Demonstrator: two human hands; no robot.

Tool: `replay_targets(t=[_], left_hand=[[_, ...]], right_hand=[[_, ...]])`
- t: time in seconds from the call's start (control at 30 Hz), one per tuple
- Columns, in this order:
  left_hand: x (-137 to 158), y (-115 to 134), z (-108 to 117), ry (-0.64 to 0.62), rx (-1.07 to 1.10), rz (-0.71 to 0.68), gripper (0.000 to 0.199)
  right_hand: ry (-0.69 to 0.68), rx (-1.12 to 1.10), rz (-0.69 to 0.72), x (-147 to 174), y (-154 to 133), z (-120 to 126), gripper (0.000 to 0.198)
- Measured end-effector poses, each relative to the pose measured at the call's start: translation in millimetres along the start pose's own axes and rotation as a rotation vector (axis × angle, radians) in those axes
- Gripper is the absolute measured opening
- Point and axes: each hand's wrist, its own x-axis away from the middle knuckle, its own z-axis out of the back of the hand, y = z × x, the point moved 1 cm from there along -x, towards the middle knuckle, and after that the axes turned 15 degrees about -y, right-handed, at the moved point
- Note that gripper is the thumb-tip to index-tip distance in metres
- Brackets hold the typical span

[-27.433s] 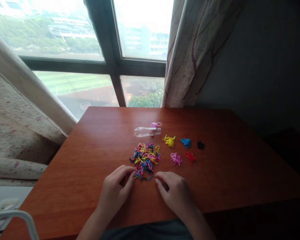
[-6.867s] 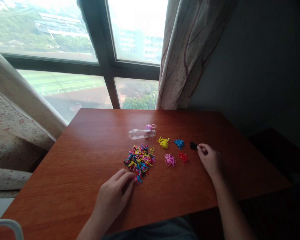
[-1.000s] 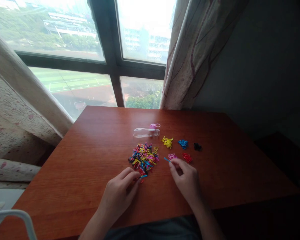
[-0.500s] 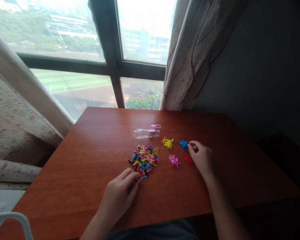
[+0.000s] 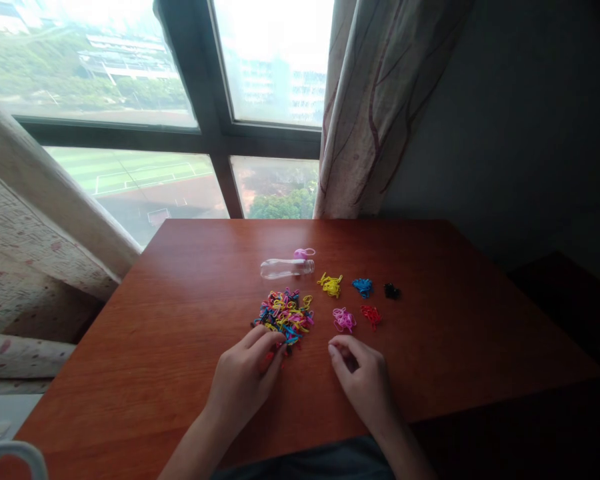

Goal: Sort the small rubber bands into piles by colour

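Observation:
A mixed heap of small coloured rubber bands [image 5: 286,312] lies on the table. My left hand [image 5: 245,370] is at the heap's near edge, thumb and fingers closed around a few bands, with red showing under the fingertips. To the right of the heap, my right hand [image 5: 363,370] hovers with thumb and forefinger pinched together; whatever is between them, if anything, is hidden. Beyond it lie single-colour piles: yellow bands [image 5: 331,285], blue bands [image 5: 363,287], black bands [image 5: 392,291], pink bands [image 5: 344,319] and red bands [image 5: 371,316].
A clear plastic bottle [image 5: 286,269] lies on its side behind the heap, with a pink looped cap [image 5: 303,253] beside it. The brown wooden table [image 5: 180,293] meets a window at the back, and curtains [image 5: 375,133] hang on both sides. A white curved tube [image 5: 17,450] shows at bottom left.
My right hand has left the blue pile and moved left and nearer to me, uncovering the black pile. My left hand stays at the heap. The view has shifted slightly.

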Motion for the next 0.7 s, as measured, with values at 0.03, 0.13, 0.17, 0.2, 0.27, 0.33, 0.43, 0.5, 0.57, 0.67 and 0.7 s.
replay_targets(t=[0.03, 0.13, 0.17, 0.2, 0.27, 0.33, 0.43, 0.5, 0.57, 0.67, 0.7], left_hand=[[-10, 6, 3, -0.009, -0.030, -0.017, 0.015], [-48, 32, 11, -0.108, -0.151, -0.084, 0.018], [-64, 41, 12, -0.160, -0.189, -0.107, 0.018], [-80, 50, 11, -0.214, -0.210, -0.129, 0.019], [-112, 64, 7, -0.292, -0.218, -0.145, 0.018], [-142, 73, -2, -0.315, -0.209, -0.133, 0.017], [-175, 76, -17, -0.338, -0.178, -0.104, 0.029], [-187, 78, -25, -0.337, -0.150, -0.099, 0.035], [-192, 80, -30, -0.328, -0.122, -0.102, 0.035], [-193, 81, -32, -0.309, -0.083, -0.112, 0.034], [-193, 79, -31, -0.301, -0.071, -0.116, 0.033]], right_hand=[[-0.016, -0.007, 0.012, 2, -2, -4, 0.017], [-0.053, 0.001, 0.043, 3, -4, -10, 0.014], [-0.059, 0.003, 0.045, 3, -4, -10, 0.014], [-0.060, 0.006, 0.045, 3, -3, -10, 0.014], [-0.057, 0.015, 0.051, 2, -1, -10, 0.013], [-0.056, 0.016, 0.067, 2, 0, -10, 0.013], [-0.055, 0.001, 0.079, 3, 1, -10, 0.014], [-0.049, -0.008, 0.078, 4, 1, -10, 0.015], [-0.042, -0.015, 0.075, 4, 1, -10, 0.015], [-0.029, -0.013, 0.072, 4, 1, -10, 0.015], [-0.027, -0.012, 0.073, 4, 1, -10, 0.015]])
